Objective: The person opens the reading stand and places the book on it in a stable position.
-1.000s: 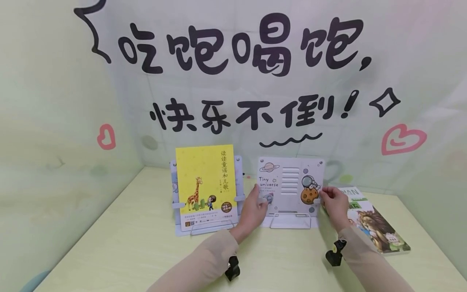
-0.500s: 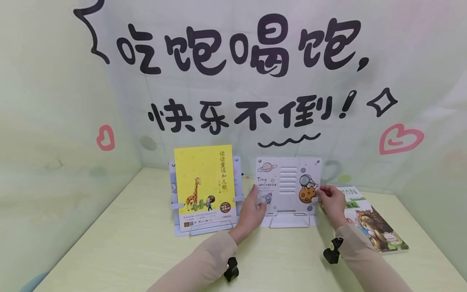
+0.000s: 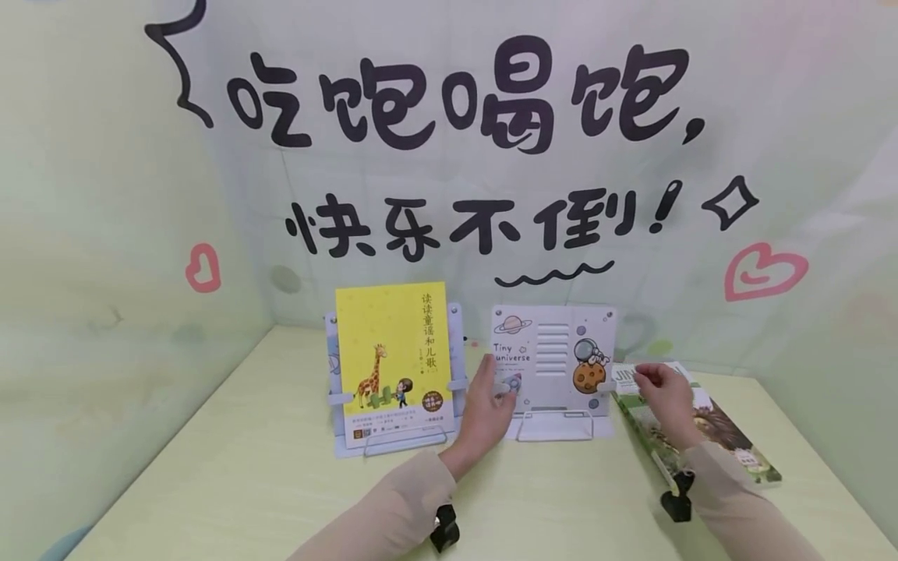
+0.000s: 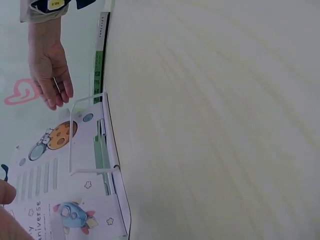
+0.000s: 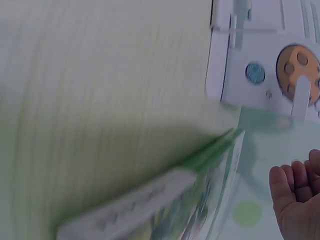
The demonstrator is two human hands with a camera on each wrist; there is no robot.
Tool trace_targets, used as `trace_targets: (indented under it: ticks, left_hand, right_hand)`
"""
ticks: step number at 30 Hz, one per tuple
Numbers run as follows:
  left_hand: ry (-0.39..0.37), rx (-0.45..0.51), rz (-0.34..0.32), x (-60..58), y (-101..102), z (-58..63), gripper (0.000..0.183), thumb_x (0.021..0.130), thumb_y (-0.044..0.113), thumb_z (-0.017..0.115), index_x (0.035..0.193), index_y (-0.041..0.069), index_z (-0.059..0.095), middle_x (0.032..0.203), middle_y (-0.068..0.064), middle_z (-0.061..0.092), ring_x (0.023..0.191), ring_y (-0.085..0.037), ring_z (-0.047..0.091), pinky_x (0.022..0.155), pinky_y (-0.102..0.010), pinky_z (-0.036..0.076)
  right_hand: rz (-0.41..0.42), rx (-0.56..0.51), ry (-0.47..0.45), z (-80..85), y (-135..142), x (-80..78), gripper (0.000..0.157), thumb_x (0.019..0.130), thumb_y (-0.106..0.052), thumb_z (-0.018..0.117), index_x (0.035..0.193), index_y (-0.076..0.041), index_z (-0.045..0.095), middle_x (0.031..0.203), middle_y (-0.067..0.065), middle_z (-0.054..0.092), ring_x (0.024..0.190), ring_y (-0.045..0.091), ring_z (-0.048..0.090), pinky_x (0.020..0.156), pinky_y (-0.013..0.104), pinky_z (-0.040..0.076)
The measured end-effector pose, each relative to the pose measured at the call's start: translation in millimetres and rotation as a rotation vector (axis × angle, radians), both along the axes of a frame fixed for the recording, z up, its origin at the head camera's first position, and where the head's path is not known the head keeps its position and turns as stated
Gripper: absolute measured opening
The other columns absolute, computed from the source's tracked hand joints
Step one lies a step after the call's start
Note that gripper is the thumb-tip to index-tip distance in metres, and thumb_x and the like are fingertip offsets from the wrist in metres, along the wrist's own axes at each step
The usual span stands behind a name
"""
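A white book stand [image 3: 554, 343] printed "Tiny universe", with planets and an astronaut, stands upright near the back wall. My left hand [image 3: 487, 417] holds its left edge, the thumb in front beside the left page clip; in the left wrist view part of the thumb [image 4: 7, 192] shows. My right hand [image 3: 666, 397] is apart from the stand, over a green book [image 3: 737, 444], its fingers loosely bent around nothing. Near where it hovers, the right page clip [image 3: 606, 386] lies across the stand's orange planet. A clear wire rest [image 3: 554, 427] projects at the stand's foot.
To the left, a yellow book [image 3: 393, 358] with a giraffe rests on a second stand [image 3: 457, 343], kept by side clips and a wire rest. The light wooden table [image 3: 245, 467] meets printed fabric walls [image 3: 449, 156] at the back and sides.
My right hand has let go of the right clip area and moved right, over the green book. The left hand stays at the stand's left edge. The view has shifted slightly.
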State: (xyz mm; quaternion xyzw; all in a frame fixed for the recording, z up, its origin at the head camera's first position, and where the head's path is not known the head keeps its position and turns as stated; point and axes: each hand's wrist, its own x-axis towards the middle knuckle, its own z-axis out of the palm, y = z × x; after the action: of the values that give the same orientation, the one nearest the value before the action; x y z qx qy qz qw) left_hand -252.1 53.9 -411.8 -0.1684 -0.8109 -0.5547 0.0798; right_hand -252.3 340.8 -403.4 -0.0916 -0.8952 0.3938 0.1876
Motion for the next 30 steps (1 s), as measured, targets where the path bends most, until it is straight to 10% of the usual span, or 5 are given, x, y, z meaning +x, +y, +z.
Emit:
trace_targets:
  ticks: [8,13,24,30]
  left_hand:
    - [0.062,0.111,-0.190,29.5,26.6,7.8,0.057,0.091,0.007,0.054,0.142,-0.004,0.031,0.148,-0.019,0.033,0.136,-0.033,0.033,0.111,-0.041,0.029]
    - [-0.228,0.267,-0.280,46.2,53.2,3.7,0.051,0.091,0.007,0.057,0.138,-0.002,0.040,0.138,-0.016,0.049,0.123,-0.029,0.051,0.099,-0.029,0.044]
    - [-0.740,0.433,-0.248,49.6,114.6,-16.4,0.043,0.087,-0.002,0.057,0.128,-0.013,0.048,0.123,-0.023,0.058,0.112,-0.029,0.059,0.091,-0.034,0.051]
    - [-0.871,0.532,-0.208,50.9,133.0,-30.5,0.046,0.085,-0.008,0.054,0.128,-0.018,0.043,0.126,-0.030,0.052,0.113,-0.034,0.057,0.094,-0.039,0.048]
  right_hand:
    - [-0.114,0.258,-0.105,-8.0,79.7,38.6,0.026,0.091,-0.004,0.053,0.106,0.017,0.056,0.092,0.032,0.060,0.077,0.037,0.057,0.062,0.039,0.043]
    - [-0.097,0.327,-0.224,-11.8,102.6,49.7,0.030,0.087,-0.004,0.055,0.105,0.020,0.053,0.092,0.035,0.058,0.081,0.043,0.056,0.065,0.048,0.044]
    - [-0.004,0.433,-0.311,-15.7,105.8,50.5,0.025,0.086,-0.005,0.058,0.095,0.018,0.058,0.086,0.032,0.061,0.070,0.033,0.057,0.060,0.045,0.045]
    - [0.024,0.491,-0.296,-19.2,98.7,52.0,0.018,0.086,-0.004,0.057,0.076,0.010,0.061,0.064,0.015,0.058,0.057,0.022,0.050,0.051,0.036,0.039]
